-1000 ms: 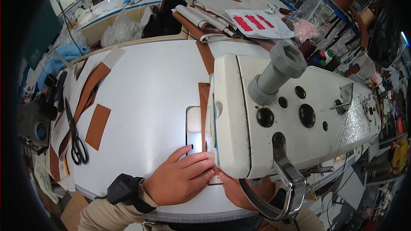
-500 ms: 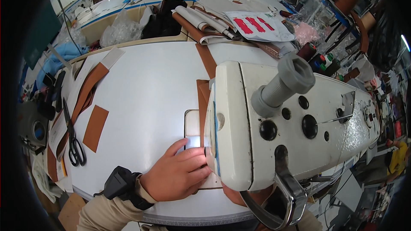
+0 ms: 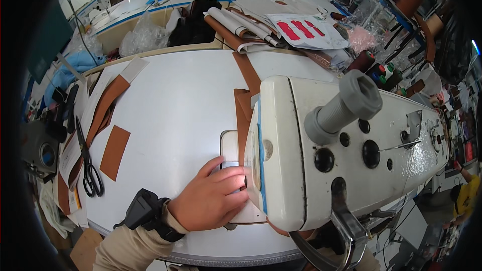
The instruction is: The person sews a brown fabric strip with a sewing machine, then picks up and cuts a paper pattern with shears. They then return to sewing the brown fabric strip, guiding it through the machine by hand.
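Observation:
My left hand (image 3: 213, 198) lies palm down on the sewing machine's plate (image 3: 229, 145), fingers stretched toward the lit needle area. Its thumb stands apart, and the fingertips reach the edge of the machine head. A brown leather-like strip (image 3: 242, 120) runs down beside the head to these fingertips. The white sewing machine (image 3: 286, 155) hides the needle and most of my right hand (image 3: 278, 229); only a sliver shows below the head, its fingers out of sight. A metal lever (image 3: 346, 226) hangs at the front of the machine.
Left on the white table (image 3: 170, 105) lie black scissors (image 3: 90, 173), a brown rectangular piece (image 3: 115, 153) and long brown strips (image 3: 105, 103). Rolled material (image 3: 241, 25) and a sheet with red shapes (image 3: 306, 31) lie beyond the machine. Thread spools (image 3: 362, 61) stand at the back right.
The whole view has shifted slightly, putting the machine farther right in the picture. Less of my right hand shows under the head. My left hand stays by the needle area.

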A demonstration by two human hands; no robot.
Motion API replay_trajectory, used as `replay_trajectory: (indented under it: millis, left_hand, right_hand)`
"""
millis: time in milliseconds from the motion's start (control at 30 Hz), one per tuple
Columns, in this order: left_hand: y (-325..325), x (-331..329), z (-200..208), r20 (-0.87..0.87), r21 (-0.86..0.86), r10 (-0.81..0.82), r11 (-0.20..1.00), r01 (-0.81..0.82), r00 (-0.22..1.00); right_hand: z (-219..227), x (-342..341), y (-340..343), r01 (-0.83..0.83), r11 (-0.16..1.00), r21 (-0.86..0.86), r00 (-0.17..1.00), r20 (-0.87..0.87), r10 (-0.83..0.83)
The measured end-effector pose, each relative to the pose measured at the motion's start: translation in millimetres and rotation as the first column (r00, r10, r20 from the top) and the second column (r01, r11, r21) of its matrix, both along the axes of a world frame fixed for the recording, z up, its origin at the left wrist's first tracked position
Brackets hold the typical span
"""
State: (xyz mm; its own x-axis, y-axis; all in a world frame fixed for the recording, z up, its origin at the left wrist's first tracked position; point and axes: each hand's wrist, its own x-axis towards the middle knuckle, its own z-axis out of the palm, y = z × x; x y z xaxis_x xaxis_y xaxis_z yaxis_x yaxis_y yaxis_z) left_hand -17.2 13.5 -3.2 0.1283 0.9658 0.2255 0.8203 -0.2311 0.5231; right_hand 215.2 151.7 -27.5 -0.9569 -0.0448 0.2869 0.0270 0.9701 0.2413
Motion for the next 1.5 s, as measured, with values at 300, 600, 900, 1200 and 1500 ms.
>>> replay_trajectory:
  millis: [300, 600, 900, 1200, 1500]
  left_hand:
    - [5, -2, 3, -0.091, 0.076, 0.024, 0.997, -0.017, 0.996]
    - [10, -10, -7, 0.026, 0.012, 0.034, 0.999, -0.034, 0.999]
    - [17, -15, -18, 0.110, -0.024, 0.064, 0.998, -0.061, 0.992]
    - [15, -10, -8, -0.066, 0.047, 0.068, 0.997, -0.065, 0.996]
    - [9, -6, -15, -0.117, 0.142, 0.111, 0.985, -0.094, 0.987]
  right_hand:
    - [-1, -2, 6, 0.024, 1.000, -0.004, 1.000, -0.009, -0.024]
    - [-5, -7, 13, 0.029, 1.000, 0.001, 0.999, -0.012, -0.029]
    - [-19, -3, 15, 0.108, 0.983, 0.148, 0.994, -0.026, -0.106]
    - [-39, 1, 14, 0.223, 0.835, 0.503, 0.972, -0.054, -0.227]
    - [-22, -15, 4, 0.132, 0.711, -0.691, 0.889, -0.235, -0.393]
